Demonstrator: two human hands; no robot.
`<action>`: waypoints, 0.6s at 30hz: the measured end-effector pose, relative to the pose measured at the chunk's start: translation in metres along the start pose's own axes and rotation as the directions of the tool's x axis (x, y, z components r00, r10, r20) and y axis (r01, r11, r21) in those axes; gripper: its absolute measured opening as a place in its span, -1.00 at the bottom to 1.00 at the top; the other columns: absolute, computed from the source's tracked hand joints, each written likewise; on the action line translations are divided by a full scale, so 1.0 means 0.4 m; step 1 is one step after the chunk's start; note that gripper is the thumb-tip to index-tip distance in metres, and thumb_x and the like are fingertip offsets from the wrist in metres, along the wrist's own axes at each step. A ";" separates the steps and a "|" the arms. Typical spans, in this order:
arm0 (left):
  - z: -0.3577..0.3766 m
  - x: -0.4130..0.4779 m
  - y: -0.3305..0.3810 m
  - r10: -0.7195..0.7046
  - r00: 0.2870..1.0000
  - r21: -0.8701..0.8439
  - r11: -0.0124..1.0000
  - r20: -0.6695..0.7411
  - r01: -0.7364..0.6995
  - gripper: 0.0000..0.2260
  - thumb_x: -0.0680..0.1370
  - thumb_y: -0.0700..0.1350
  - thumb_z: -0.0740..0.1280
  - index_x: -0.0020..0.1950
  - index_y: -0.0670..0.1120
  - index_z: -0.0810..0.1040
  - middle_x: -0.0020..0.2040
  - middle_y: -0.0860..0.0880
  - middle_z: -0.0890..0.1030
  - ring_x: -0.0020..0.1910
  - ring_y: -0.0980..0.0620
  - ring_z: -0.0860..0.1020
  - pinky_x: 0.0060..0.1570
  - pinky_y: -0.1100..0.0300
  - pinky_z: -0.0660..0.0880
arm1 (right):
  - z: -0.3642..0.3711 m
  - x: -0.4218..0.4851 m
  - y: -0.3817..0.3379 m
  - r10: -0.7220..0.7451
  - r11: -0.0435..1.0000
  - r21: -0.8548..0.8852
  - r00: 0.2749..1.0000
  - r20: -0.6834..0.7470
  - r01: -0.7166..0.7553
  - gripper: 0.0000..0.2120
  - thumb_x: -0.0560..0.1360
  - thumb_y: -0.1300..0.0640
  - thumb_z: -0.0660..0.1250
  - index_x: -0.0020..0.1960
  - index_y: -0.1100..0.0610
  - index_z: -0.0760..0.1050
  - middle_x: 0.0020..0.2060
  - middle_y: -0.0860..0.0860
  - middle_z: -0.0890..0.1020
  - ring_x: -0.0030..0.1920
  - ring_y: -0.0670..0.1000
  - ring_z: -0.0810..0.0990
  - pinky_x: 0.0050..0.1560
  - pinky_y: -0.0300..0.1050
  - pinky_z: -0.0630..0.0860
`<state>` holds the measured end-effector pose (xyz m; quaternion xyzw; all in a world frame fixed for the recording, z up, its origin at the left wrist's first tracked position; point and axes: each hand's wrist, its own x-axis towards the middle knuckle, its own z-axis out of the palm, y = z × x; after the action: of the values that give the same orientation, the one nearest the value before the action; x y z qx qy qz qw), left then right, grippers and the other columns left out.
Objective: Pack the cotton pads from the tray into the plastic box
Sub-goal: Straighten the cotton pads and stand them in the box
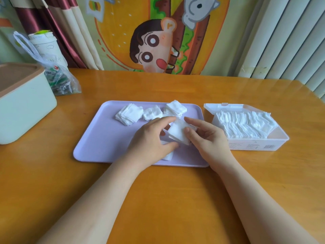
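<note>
Held stack: a small pile of cotton pads, lifted just above the middle of the tray, between both hands.
Right grip: thumb in front, fingers behind, pinching the stack's right side.
Left grip: fingertips on the stack's top corner, thumb at its lower left, holding it.
Tray: lilac, with three loose piles along the far edge. One pad, perhaps two, lies half hidden under the left wrist.
Plastic box: lid open, just right of the tray, nearly full of pads.
Bench: orange wood, carrying the tray and the box.
</note>
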<state>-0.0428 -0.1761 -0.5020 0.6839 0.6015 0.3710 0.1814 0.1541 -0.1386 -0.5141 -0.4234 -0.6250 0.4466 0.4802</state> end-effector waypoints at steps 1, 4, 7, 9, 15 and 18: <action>0.004 0.000 0.002 0.018 1.000 -0.008 1.000 -0.014 -0.018 -0.37 0.41 0.06 0.62 0.44 0.23 0.51 0.12 0.21 0.61 0.03 0.19 0.58 0.12 0.12 0.57 | 0.001 -0.001 -0.001 -0.002 1.000 0.007 1.000 0.006 0.002 -0.75 0.61 0.17 0.44 0.25 -0.01 0.68 -0.28 0.17 0.65 -0.23 -0.03 0.55 -0.16 -0.16 0.52; 0.012 0.001 0.008 0.040 0.998 -0.016 0.999 -0.045 -0.040 -0.30 0.43 0.09 0.59 0.53 0.26 0.43 0.14 0.19 0.65 0.03 0.13 0.63 0.09 0.06 0.59 | 0.005 -0.001 -0.004 -0.008 1.000 0.020 1.000 0.030 0.007 -0.78 0.61 0.18 0.44 0.21 -0.04 0.68 -0.31 -0.01 0.67 -0.24 -0.03 0.56 -0.16 -0.13 0.52; 0.012 0.001 0.006 0.039 0.997 0.019 0.999 -0.063 -0.038 -0.33 0.44 0.09 0.57 0.52 0.25 0.45 0.10 0.17 0.65 0.01 0.10 0.63 0.06 0.03 0.60 | 0.005 0.001 -0.001 0.003 0.999 0.054 0.998 0.069 -0.007 -0.77 0.60 0.19 0.45 0.22 -0.02 0.68 -0.19 0.00 0.74 -0.15 0.00 0.62 -0.05 0.01 0.56; 0.012 -0.001 0.004 0.039 0.996 0.039 0.999 -0.085 -0.035 -0.38 0.43 0.05 0.58 0.48 0.21 0.52 0.06 0.17 0.64 -0.01 0.09 0.62 0.05 0.01 0.60 | 0.002 0.001 0.003 0.016 0.997 0.068 0.994 0.106 -0.024 -0.73 0.59 0.22 0.47 0.25 0.00 0.67 -0.15 0.06 0.74 -0.13 0.02 0.62 -0.04 0.06 0.55; 0.017 0.002 -0.009 0.048 0.996 -0.068 0.996 -0.081 -0.054 -0.38 0.45 -0.06 0.55 0.48 0.20 0.49 0.20 0.20 0.63 0.14 0.23 0.58 0.15 0.17 0.56 | 0.009 0.000 0.007 0.016 0.999 0.051 0.998 0.060 -0.019 -0.71 0.58 0.27 0.47 0.22 -0.03 0.66 -0.04 0.06 0.78 -0.09 0.00 0.66 0.01 0.07 0.58; 0.016 0.005 -0.013 0.080 0.995 -0.054 0.995 -0.067 -0.084 -0.40 0.46 -0.06 0.55 0.47 0.22 0.51 0.21 0.22 0.62 0.17 0.22 0.57 0.15 0.23 0.53 | 0.007 0.001 0.006 0.021 0.999 0.034 0.998 0.058 -0.023 -0.70 0.58 0.25 0.46 0.28 0.02 0.64 -0.11 0.03 0.77 -0.13 -0.02 0.64 -0.02 0.09 0.58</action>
<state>-0.0416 -0.1719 -0.5092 0.6901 0.5678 0.4170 0.1659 0.1514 -0.1381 -0.5168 -0.4087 -0.6260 0.4748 0.4645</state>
